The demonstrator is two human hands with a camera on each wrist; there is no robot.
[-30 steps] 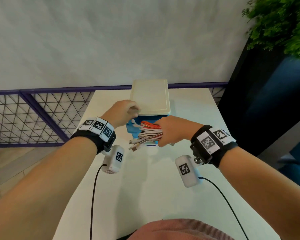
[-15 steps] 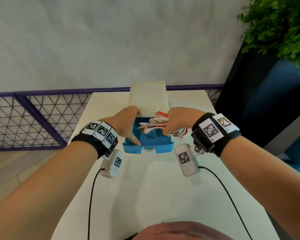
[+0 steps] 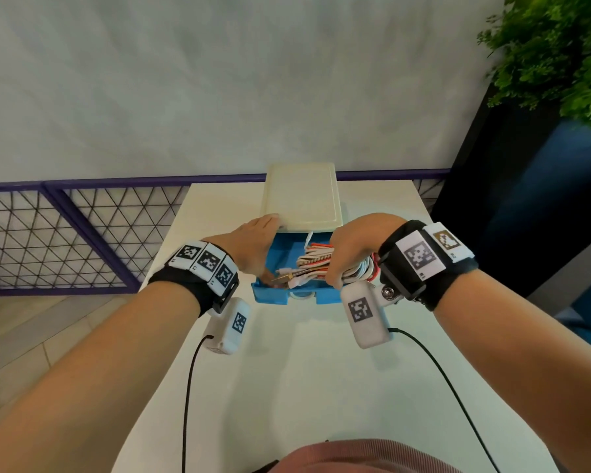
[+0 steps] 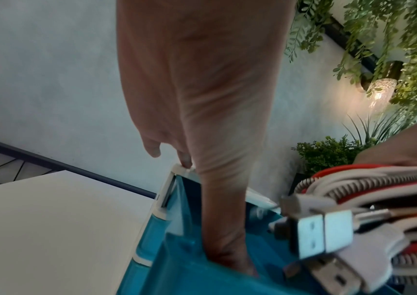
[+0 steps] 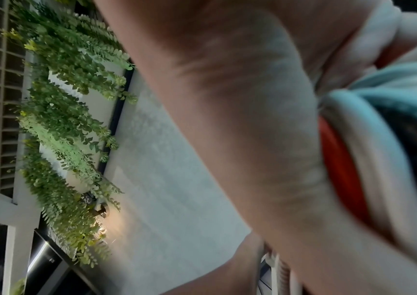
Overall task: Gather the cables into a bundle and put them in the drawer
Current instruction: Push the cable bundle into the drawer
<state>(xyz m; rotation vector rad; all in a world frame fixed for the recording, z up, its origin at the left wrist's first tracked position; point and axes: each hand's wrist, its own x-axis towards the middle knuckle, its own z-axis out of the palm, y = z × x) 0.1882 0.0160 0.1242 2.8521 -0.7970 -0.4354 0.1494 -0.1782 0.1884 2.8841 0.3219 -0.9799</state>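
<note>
A blue drawer [image 3: 276,297] stands pulled out of a cream box [image 3: 302,199] on the white table [image 3: 304,370]. My right hand [image 3: 350,249] grips a bundle of white, red and striped cables [image 3: 316,264] and holds it low inside the drawer, plug ends [image 4: 325,231] pointing left. My left hand [image 3: 253,245] rests at the drawer's left side, fingers straight: its thumb reaches down inside the blue drawer [image 4: 177,265] and a fingertip touches the box's front corner [image 4: 180,166]. In the right wrist view the cables [image 5: 341,169] curve past my palm.
A purple mesh railing [image 3: 82,233] runs behind the table on the left. A dark planter with green foliage [image 3: 560,56] stands at the right. Black leads [image 3: 188,387] hang from both wrist cameras over the near table.
My right hand carried the bundle from in front of the drawer up and into it. My left hand moved from the box front to the drawer's left side, thumb inside.
</note>
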